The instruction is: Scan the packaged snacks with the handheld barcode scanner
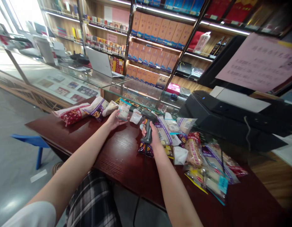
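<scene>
The left hand (114, 121) is partly closed around a small clear packet (124, 109) with a blue top edge, held upright over the table with pale contents showing; the exact finger contact is hard to tell. The right hand (152, 134) is wrapped firmly around the grip of a black handheld barcode scanner (148, 127), its cable hanging down past the table's front edge. Left of the hands lie a red-trimmed bag (76, 114) of dark red pieces, a purple-and-white bag (98, 108) with nut-like pieces in its window, and a small pale packet (110, 108). A small white packet (135, 116) lies between the hands. To the right is a loose pile: purple-striped bags, a blue-edged clear packet (173, 126), a crumpled white packet (180, 155), a red-topped bag (194, 150) of brown contents and, nearest the front, a yellow-edged clear bag (198, 179). All lie on a dark red-brown wooden table (115, 160). Around it, from left, stand a blue stool (37, 141), a glass display counter (65, 86) bearing an open laptop (99, 62), shelves of orange boxes (157, 30), and a bulky black machine (200, 110) below a pink handwritten sheet (257, 61).
</scene>
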Demonstrator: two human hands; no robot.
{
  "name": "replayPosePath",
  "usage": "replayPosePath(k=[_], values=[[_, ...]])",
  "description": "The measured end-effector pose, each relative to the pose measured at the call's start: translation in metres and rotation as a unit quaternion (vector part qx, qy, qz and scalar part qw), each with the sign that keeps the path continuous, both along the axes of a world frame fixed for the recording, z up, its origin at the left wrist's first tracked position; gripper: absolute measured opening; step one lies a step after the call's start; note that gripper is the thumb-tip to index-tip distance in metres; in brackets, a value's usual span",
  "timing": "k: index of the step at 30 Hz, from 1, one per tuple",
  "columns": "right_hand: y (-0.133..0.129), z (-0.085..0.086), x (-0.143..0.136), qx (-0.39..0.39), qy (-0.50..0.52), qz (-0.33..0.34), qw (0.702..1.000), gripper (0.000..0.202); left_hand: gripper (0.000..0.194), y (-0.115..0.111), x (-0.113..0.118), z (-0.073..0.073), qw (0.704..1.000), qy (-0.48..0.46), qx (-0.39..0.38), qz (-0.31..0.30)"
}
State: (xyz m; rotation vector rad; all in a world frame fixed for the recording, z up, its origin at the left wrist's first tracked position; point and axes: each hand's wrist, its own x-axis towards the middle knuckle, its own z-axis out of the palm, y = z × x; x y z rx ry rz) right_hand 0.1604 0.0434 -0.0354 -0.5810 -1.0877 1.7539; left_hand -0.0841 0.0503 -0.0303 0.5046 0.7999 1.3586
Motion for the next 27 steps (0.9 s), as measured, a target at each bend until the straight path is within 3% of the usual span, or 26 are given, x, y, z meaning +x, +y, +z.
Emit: replayPosePath(k=[4, 11, 13, 15, 17, 19, 21, 23, 24, 25, 27], values=[[-0.002, 0.001, -0.003, 0.009, 0.033, -0.02, 0.999, 0.037, 0.041, -0.003, 0.002, -0.001, 0.999, 0.017, 0.02, -0.032], [-0.005, 0.004, -0.005, 0.002, 0.035, -0.023, 0.999, 0.036, 0.037, -0.003, 0.006, 0.001, 0.998, 0.039, 0.025, -0.036], [-0.006, 0.005, -0.004, -0.004, 0.025, -0.022, 0.999, 0.034, 0.039, -0.001, 0.007, 0.0, 0.996, 0.086, 0.036, -0.013], [-0.007, 0.006, -0.004, -0.009, 0.016, -0.024, 1.0, 0.034, 0.041, 0.0, 0.009, -0.001, 0.976, 0.198, 0.059, 0.064], [-0.007, 0.007, -0.003, -0.017, 0.013, -0.018, 1.0, 0.035, 0.041, 0.0, 0.01, -0.002, 0.936, 0.304, 0.082, 0.156], [-0.006, 0.007, -0.001, -0.026, 0.01, -0.001, 1.0, 0.037, 0.049, -0.003, 0.01, -0.003, 0.868, 0.43, 0.101, 0.227], [-0.004, 0.006, 0.0, -0.034, 0.006, 0.013, 0.999, 0.038, 0.059, -0.008, 0.01, -0.005, 0.756, 0.584, 0.126, 0.267], [-0.003, 0.004, 0.0, -0.035, 0.007, 0.014, 0.999, 0.038, 0.06, -0.012, 0.011, -0.008, 0.641, 0.701, 0.172, 0.26], [-0.003, 0.003, 0.0, -0.033, 0.011, 0.011, 0.999, 0.037, 0.059, -0.012, 0.012, -0.011, 0.619, 0.724, 0.203, 0.228], [-0.003, 0.002, 0.0, -0.031, 0.015, 0.008, 0.999, 0.037, 0.057, -0.011, 0.013, -0.015, 0.615, 0.731, 0.235, 0.182], [-0.003, 0.001, -0.001, -0.027, 0.022, 0.004, 0.999, 0.037, 0.053, -0.008, 0.016, -0.024, 0.626, 0.727, 0.269, 0.088]])
